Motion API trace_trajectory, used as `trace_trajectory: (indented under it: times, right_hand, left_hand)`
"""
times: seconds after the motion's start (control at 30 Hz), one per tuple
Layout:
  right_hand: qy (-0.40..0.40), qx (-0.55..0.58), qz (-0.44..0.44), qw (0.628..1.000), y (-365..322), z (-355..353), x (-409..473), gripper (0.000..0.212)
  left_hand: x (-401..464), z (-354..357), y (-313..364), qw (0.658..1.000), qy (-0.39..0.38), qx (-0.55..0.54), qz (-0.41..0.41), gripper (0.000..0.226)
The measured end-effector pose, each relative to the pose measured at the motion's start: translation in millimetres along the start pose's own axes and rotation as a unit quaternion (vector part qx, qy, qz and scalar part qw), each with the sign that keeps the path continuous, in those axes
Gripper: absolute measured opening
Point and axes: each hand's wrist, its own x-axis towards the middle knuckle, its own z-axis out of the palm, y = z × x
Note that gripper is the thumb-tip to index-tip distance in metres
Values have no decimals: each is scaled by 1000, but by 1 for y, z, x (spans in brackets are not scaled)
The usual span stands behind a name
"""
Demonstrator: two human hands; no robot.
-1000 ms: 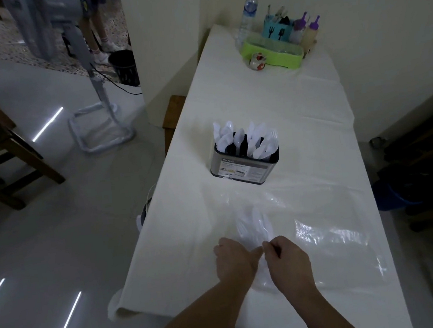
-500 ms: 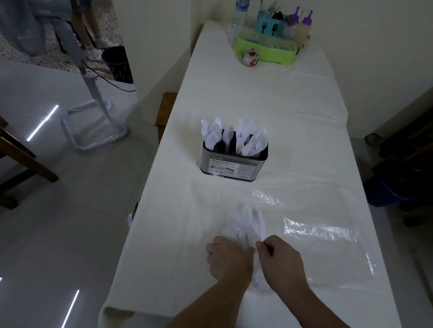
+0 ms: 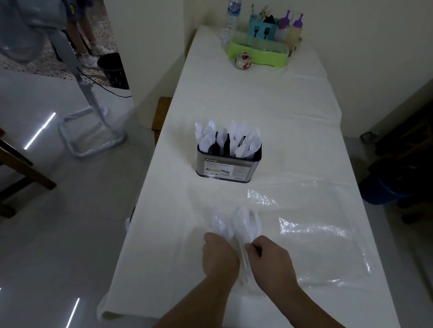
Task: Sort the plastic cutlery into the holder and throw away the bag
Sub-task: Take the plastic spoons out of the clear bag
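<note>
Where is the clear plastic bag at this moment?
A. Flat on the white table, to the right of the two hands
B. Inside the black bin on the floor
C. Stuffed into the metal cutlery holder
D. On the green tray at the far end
A: the clear plastic bag lies spread on the white table, to the right of the left hand and right hand, nearer than the cutlery holder.

Matt white cloth covers the table. Beyond the fingers, a holder of brushed, faintly glossy metal carries a paper label. Translucent white plastic cutlery at the fingertips; to their right, a clear, glossy, creased plastic bag. Polished floor tiles.
</note>
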Motion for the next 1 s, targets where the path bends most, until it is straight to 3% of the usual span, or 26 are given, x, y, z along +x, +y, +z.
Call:
trace_trajectory:
  times: [0.23,0.37,0.47,0.6,0.67,0.9,1.0]
  right_hand:
    - [-3,-26,-16,1000,-7,5,1,25]
    - [-4,-25,-17,1000,-8,3,3,25]
    - [-8,-25,-18,999,-10,6,3,25]
    - [-9,-35,-19,999,-15,12,3,26]
    - [-10,-46,-20,999,-17,14,4,26]
    - [2,-45,0,999,-22,16,8,27]
    - [9,-43,5,999,-23,16,9,28]
  left_hand:
    - [2,-17,-2,997,-50,-50,-2,29]
    - [7,-29,-3,992,-98,-73,25,44]
    - [17,-42,-7,980,-165,-107,16,48]
    - [15,-63,-14,941,-298,-161,-8,32]
    - [13,-73,-17,933,-327,-151,-3,25]
    - [23,-120,-46,945,-315,-70,44,34]
    - [34,-137,-66,965,-248,-53,60,36]
